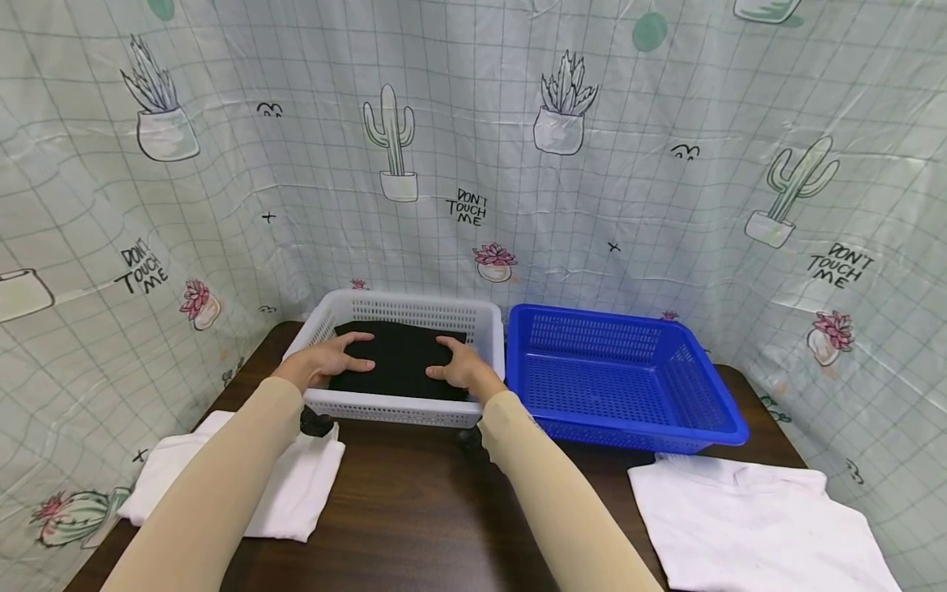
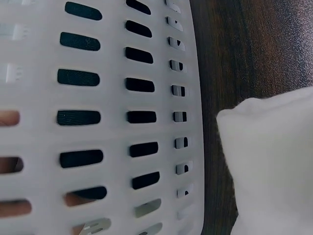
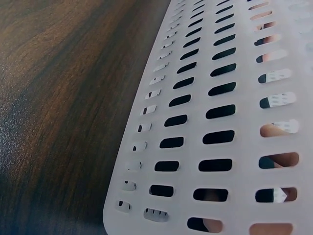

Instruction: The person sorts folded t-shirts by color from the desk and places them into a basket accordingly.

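A folded black cloth (image 1: 399, 353) lies inside the white slotted basket (image 1: 399, 409) and covers most of its floor. My left hand (image 1: 330, 359) is at the cloth's left side, its thumb and a finger stretched out over the top. On the opposite side, my right hand (image 1: 460, 366) touches the cloth in the same way, thumb nearer me. Both wrists cross the basket's front corners. Through the slots in both wrist views, dark cloth and bits of fingers show; the rest of each hand is hidden behind the basket wall (image 2: 115, 132).
A blue basket (image 1: 599, 386) with nothing in it stands right beside the white one. Folded white cloth (image 1: 296, 485) lies at front left, and a white shirt (image 1: 762, 526) at front right. The dark wooden table (image 1: 414, 501) meets a patterned curtain (image 1: 459, 148) behind.
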Available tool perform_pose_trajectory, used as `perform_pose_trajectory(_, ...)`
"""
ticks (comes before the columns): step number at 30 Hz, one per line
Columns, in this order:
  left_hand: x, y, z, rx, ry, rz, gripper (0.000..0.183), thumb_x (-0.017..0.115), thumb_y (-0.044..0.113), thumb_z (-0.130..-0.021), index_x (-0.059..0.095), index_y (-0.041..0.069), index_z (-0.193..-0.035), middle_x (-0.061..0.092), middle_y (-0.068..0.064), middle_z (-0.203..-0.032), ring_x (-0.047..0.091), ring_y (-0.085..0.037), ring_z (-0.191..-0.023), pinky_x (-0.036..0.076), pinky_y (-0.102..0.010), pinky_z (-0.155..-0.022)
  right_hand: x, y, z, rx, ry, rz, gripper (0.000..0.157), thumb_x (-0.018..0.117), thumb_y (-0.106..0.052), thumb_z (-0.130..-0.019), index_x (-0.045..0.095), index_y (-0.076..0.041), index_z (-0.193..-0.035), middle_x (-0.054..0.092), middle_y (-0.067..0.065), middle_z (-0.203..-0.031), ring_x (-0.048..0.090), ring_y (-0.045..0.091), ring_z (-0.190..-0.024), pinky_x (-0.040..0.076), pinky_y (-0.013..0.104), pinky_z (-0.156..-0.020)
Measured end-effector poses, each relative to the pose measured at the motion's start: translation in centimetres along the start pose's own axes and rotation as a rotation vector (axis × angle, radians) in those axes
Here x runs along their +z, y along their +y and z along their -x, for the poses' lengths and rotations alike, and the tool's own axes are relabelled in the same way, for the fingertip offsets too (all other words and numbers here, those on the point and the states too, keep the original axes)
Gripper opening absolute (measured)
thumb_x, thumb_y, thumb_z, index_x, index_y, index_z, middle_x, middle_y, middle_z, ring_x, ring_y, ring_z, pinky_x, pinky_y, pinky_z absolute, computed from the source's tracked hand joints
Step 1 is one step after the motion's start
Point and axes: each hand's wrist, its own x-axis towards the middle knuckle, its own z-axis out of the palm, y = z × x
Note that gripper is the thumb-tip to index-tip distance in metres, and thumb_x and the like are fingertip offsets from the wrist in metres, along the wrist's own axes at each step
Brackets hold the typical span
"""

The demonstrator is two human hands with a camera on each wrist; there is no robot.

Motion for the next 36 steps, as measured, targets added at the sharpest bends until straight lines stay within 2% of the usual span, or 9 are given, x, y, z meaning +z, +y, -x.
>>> perform_pose_trajectory(5,0.0,0.1,0.1,-0.009,-0.013,0.007,0.081,0.066,0.016,-0.107,0.017,0.013,-0.171,0.021,-0.030,-0.168,0.048,-0.041,-0.138,0.044,-0.052,-0.114,-0.1,0.0,0.1,0.015,-0.015,-0.004,0.073,0.072,-0.021,-0.103,0.036,-0.020,-0.167,0.035,0.020,-0.169,0.041,0.045,-0.150,0.043,0.061,-0.115)
perform_pose_trajectory(14,-0.1,0.5,0.3,-0.007,-0.038,0.003,0.081,0.066,0.015,-0.107,0.016,0.012,-0.171,0.020,-0.030,-0.168,0.045,-0.043,-0.142,0.037,-0.057,-0.121,-0.5,-0.3,0.5,0.030,-0.054,-0.028,0.077,0.072,-0.022,-0.104,0.031,-0.021,-0.169,0.032,0.019,-0.171,0.045,0.045,-0.147,0.042,0.065,-0.114)
perform_pose_trajectory(19,0.2,0.6,0.2,0.008,-0.031,-0.016,0.081,0.067,0.015,-0.106,0.017,0.010,-0.170,0.021,-0.031,-0.167,0.044,-0.044,-0.141,0.037,-0.058,-0.120,-0.7,-0.3,0.8,0.039,-0.070,-0.051,0.079,0.073,-0.021,-0.103,0.030,-0.021,-0.169,0.030,0.019,-0.171,0.046,0.045,-0.146,0.041,0.065,-0.115)
perform_pose_trajectory(23,0.7,0.5,0.0,0.025,0.002,-0.038,0.079,0.067,0.012,-0.105,0.020,0.007,-0.169,0.022,-0.033,-0.166,0.041,-0.047,-0.144,0.036,-0.059,-0.121,-1.0,-0.2,1.1,0.056,-0.086,-0.086,0.081,0.073,-0.020,-0.103,0.028,-0.023,-0.170,0.029,0.018,-0.172,0.042,0.045,-0.149,0.038,0.067,-0.116)
perform_pose_trajectory(25,0.8,0.7,0.1,0.032,0.027,-0.092,0.078,0.068,0.012,-0.105,0.022,0.006,-0.168,0.018,-0.033,-0.167,0.033,-0.050,-0.149,0.032,-0.062,-0.122,-1.2,-0.4,1.3,0.062,-0.094,-0.090,0.083,0.074,-0.019,-0.102,0.026,-0.023,-0.170,0.029,0.018,-0.172,0.041,0.046,-0.149,0.038,0.067,-0.116)
perform_pose_trajectory(29,0.8,1.4,1.0,0.042,0.055,-0.234,0.075,0.066,0.015,-0.106,0.023,0.002,-0.167,0.012,-0.035,-0.169,0.019,-0.056,-0.154,0.026,-0.067,-0.122,-1.5,-1.4,2.1,0.052,-0.105,0.012,0.086,0.074,-0.019,-0.102,0.022,-0.019,-0.171,0.031,0.018,-0.171,0.046,0.043,-0.147,0.043,0.064,-0.114)
perform_pose_trajectory(33,0.4,2.3,1.9,0.064,0.067,-0.462,0.074,0.066,0.018,-0.106,0.026,-0.003,-0.165,0.022,-0.037,-0.167,0.028,-0.056,-0.152,0.032,-0.066,-0.120,-2.2,-2.6,3.4,-0.005,-0.123,0.154,0.087,0.074,-0.021,-0.103,0.020,-0.016,-0.171,0.031,0.018,-0.172,0.042,0.040,-0.151,0.040,0.058,-0.118)
perform_pose_trajectory(36,-0.1,3.2,2.7,0.070,0.108,-0.654,0.073,0.068,0.021,-0.105,0.031,-0.005,-0.163,0.035,-0.037,-0.162,0.039,-0.056,-0.146,0.038,-0.065,-0.116,-3.0,-3.3,4.6,-0.076,-0.116,0.216,0.085,0.073,-0.024,-0.103,0.022,-0.016,-0.171,0.033,0.017,-0.171,0.039,0.038,-0.153,0.038,0.057,-0.120)
